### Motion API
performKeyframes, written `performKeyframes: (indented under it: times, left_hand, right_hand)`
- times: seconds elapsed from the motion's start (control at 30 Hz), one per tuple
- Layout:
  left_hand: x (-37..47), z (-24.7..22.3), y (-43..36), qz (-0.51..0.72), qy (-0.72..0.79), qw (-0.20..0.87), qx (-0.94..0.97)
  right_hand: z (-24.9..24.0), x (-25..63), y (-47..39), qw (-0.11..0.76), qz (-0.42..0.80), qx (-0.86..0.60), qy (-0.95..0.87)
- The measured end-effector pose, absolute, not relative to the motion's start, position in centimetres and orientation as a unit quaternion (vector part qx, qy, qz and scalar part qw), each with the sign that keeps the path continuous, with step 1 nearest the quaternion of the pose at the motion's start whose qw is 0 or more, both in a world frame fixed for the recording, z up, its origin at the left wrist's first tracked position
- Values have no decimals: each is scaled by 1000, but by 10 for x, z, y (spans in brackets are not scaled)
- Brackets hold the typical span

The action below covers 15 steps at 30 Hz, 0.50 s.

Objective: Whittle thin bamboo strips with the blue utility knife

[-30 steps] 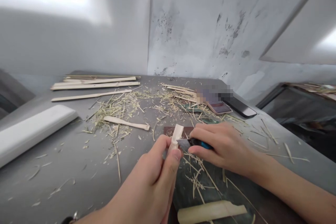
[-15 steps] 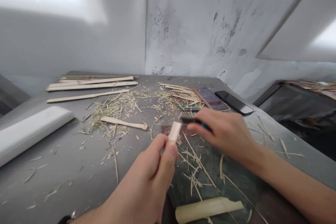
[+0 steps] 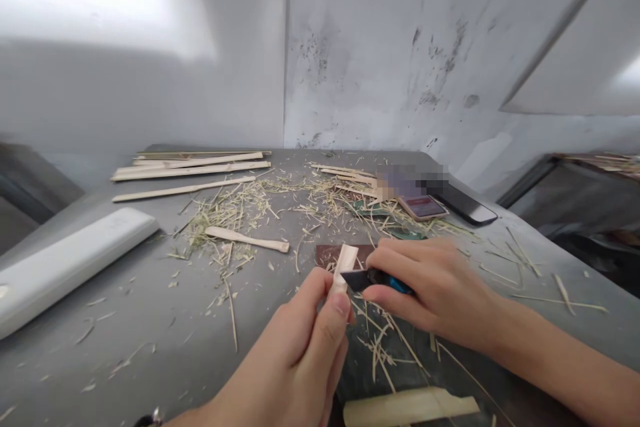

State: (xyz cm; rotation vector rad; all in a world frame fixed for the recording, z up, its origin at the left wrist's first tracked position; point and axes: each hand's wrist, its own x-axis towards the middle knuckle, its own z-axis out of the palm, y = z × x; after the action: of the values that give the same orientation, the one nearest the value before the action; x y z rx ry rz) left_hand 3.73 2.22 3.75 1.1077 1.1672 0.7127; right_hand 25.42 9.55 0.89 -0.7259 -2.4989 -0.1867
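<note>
My left hand [image 3: 315, 340] is closed round a short pale piece of wood [image 3: 347, 258], whose upper end sticks up past the thumb. In my right hand [image 3: 430, 283] is a knife [image 3: 357, 279] with a dark blade and a black and blue handle. The blade's tip touches the wood just above my left thumb. Behind my hands, a carved wooden stick [image 3: 247, 239] lies among thin shavings [image 3: 225, 213]. A wider pale strip [image 3: 410, 407] rests at the bottom edge of the view.
Long wooden strips [image 3: 193, 170] lie at the back left of the grey table [image 3: 190, 307]. A white oblong case [image 3: 75, 263] is at the left. Two phones, one dark [image 3: 465, 203] and one with a pinkish edge [image 3: 423, 207], lie at the back right.
The knife has moved down from the wood's top end to just above my left thumb. The whole view has shifted slightly, so the table's objects appear further right.
</note>
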Motion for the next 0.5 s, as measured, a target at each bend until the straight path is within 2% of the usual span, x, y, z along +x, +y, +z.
performKeyframes:
  times: [0.3,0.5]
  left_hand:
    - [40,31,24,320,508,644,474]
    - [39,25,24,312,516,655,456]
  right_hand:
    - [9,265,107,252,-132,-299,-911]
    - [9,260,101,258,-116,-278,-918]
